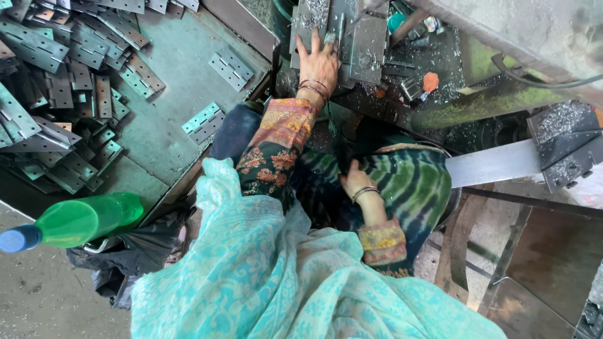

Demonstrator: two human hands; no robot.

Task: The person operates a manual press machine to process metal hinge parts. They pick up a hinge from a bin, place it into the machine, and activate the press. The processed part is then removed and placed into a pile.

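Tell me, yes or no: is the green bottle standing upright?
No. The green bottle lies on its side at the tray's lower edge, its blue cap pointing left.

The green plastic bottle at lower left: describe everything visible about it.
The green plastic bottle is translucent bright green with a blue cap screwed on. It lies on its side, cap pointing left toward the frame edge and base toward the right. It rests at the front edge of the grey metal tray that holds the metal hinges, partly above a crumpled black plastic bag. Its contents cannot be made out. Neither hand touches it.
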